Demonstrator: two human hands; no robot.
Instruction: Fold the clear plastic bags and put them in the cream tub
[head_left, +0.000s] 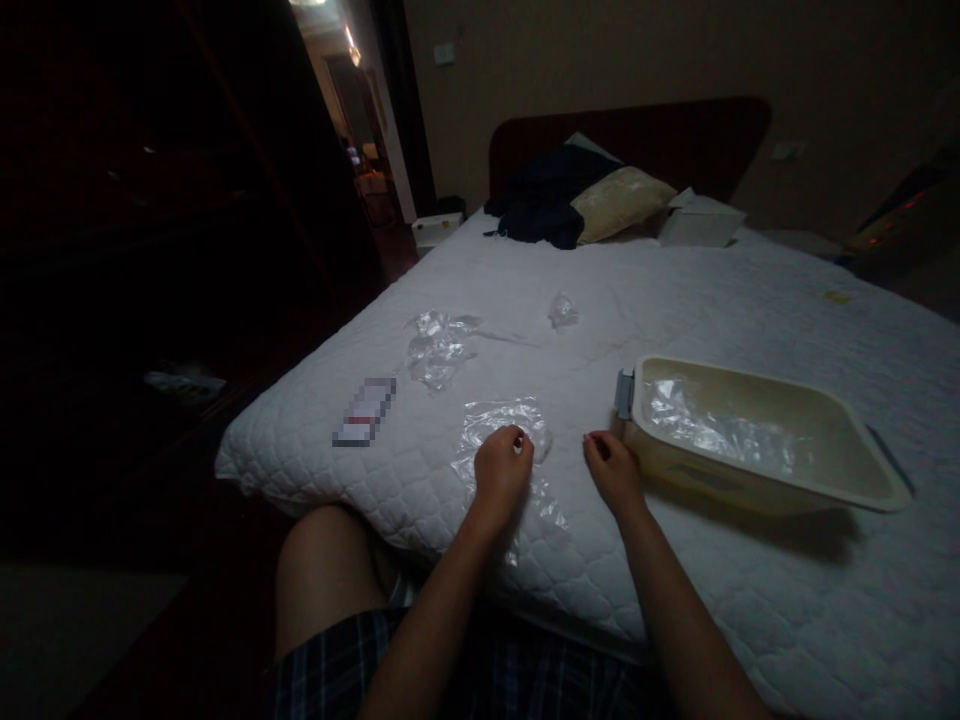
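Note:
My left hand (504, 465) is closed, its thumb and fingers curled into a ring. Beneath and around it a flat, clear plastic bag (499, 412) lies on the bed; a small pale spot shows inside the finger ring, and I cannot tell whether it is the bag or a held thing. My right hand (613, 472) is pinched closed above the quilted cover, beside the bin's left end, and anything in its fingertips is too small to make out. To its right stands a cream plastic bin (757, 490) with grey handles, and crumpled clear plastic (712, 425) lies inside.
Crumpled clear plastic (439, 350) and a smaller wad of plastic (562, 311) lie farther up the white quilted bed (697, 290). A blurred-out flat rectangle (364, 412) rests at left. A pillow (622, 203), dark cloth (544, 205) and a white box (703, 222) sit near the headboard.

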